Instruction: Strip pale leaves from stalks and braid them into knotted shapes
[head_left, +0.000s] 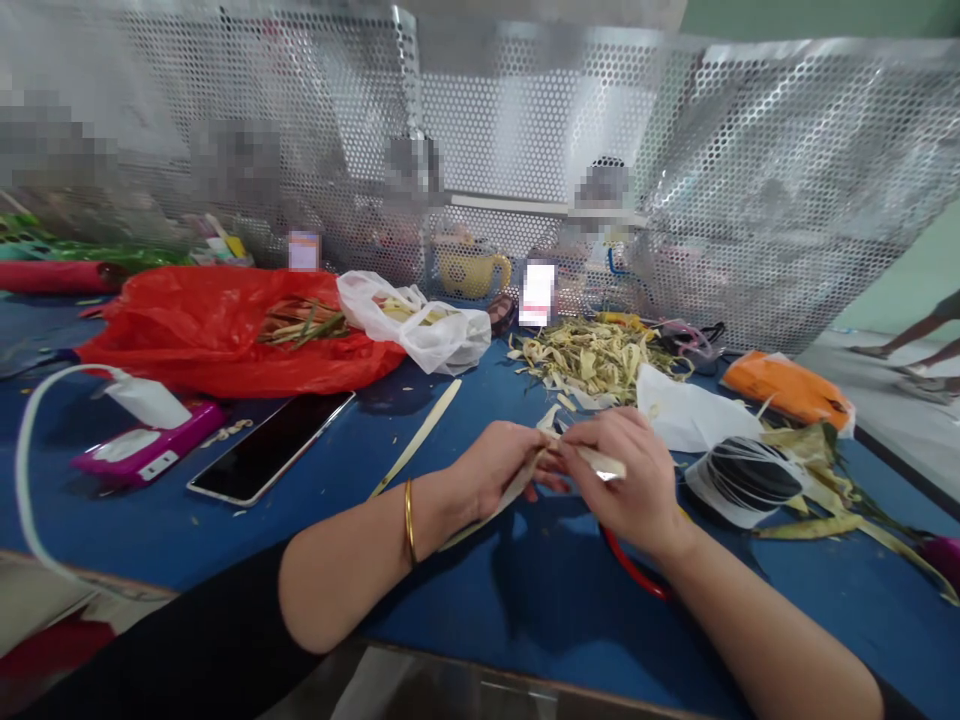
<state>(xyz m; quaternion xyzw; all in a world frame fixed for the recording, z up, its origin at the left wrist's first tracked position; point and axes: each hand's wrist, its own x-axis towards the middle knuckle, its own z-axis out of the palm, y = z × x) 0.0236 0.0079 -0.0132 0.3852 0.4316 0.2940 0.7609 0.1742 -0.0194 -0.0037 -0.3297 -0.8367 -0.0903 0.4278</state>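
My left hand (504, 462) has its fingers closed on a pale, flat strip of dried leaf (513, 494), whose tail runs back under the wrist toward me. Pinched against it from the other side, my right hand (628, 468) meets the left fingertips over the table. A short pale piece with a shiny edge (606, 465) sticks out between the right fingers; I cannot tell whether it is the strip's end or a blade. Below the right wrist shows a red curved loop (634, 568), partly hidden. Another pale strip (421, 432) lies left of the hands.
Behind the hands is a heap of dried leaf scraps (596, 358). At right are white paper (694, 412), a thread spool (742, 482) and an orange packet (789, 390). A phone (271, 448), purple power strip (154, 448) and red plastic bag (180, 325) lie left. Perforated metal mesh (525, 120) stands behind.
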